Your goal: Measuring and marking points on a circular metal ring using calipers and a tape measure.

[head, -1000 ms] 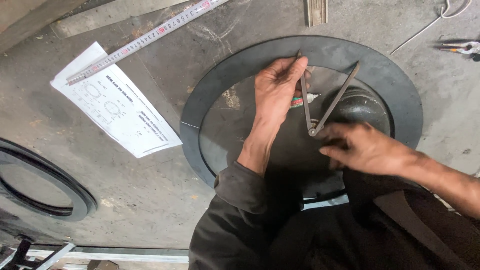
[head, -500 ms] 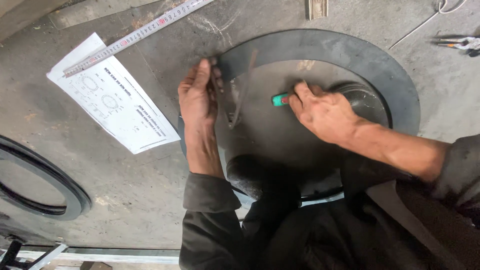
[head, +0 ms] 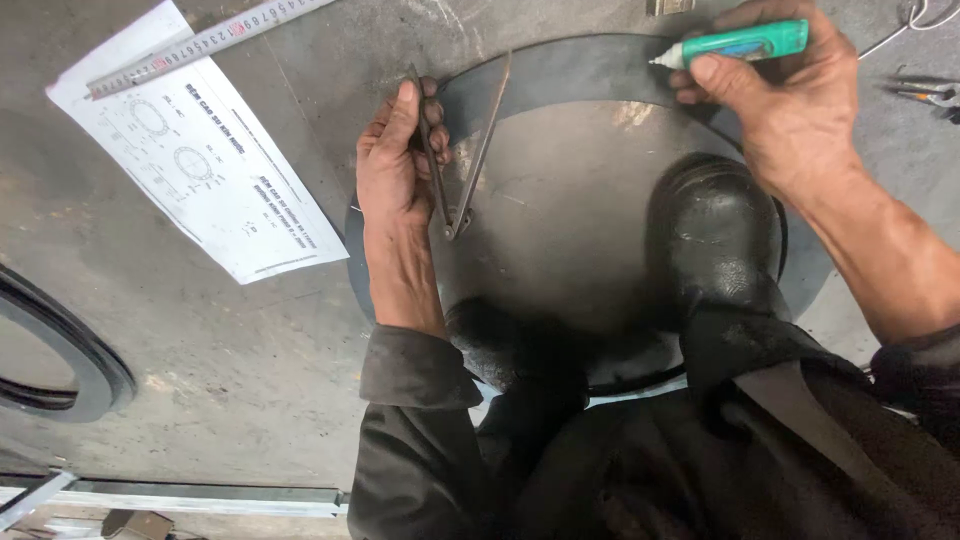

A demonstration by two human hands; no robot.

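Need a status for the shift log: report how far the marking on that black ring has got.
Done: the black ring lies flat, pinned under a boot. In hand: the left hand sets metal dividers at its inner edge; the right hand holds a green marker pen at the ring. Left: no finished marks visible.

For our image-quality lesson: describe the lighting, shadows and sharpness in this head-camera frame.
Head view: soft, even light; dull glare on the black boot; the person's shadow darkens the rubber ring near the body; the left hand holding dividers and the right hand holding the green marker look sharp.
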